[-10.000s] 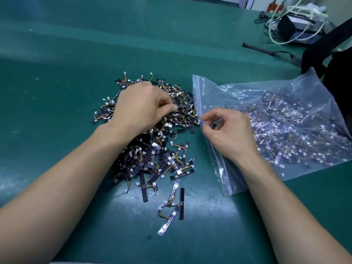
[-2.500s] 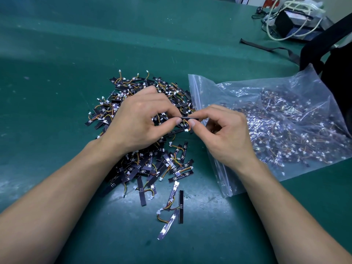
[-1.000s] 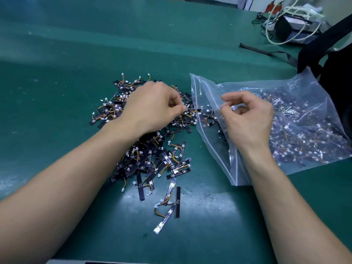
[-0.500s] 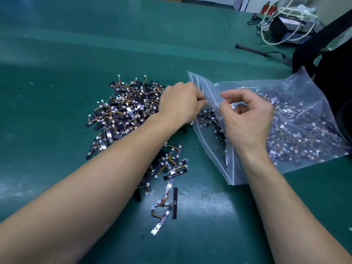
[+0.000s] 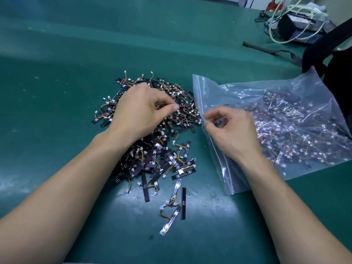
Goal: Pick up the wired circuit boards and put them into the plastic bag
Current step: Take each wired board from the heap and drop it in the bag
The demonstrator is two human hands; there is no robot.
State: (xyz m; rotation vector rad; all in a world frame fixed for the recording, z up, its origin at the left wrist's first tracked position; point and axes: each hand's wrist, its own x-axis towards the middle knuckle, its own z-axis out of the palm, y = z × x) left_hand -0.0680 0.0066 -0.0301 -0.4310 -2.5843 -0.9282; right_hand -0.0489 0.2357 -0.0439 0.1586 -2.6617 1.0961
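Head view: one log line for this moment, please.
left hand at circuit boards, grip unclear | right hand pinches plastic bag edge | bag partly filled

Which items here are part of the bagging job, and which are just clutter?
Job:
- pile of wired circuit boards
- plastic bag, partly filled
- left hand, on the pile
- right hand, pinching the bag's edge

Lying about:
- black box with white cables
- black strap
- black backpack
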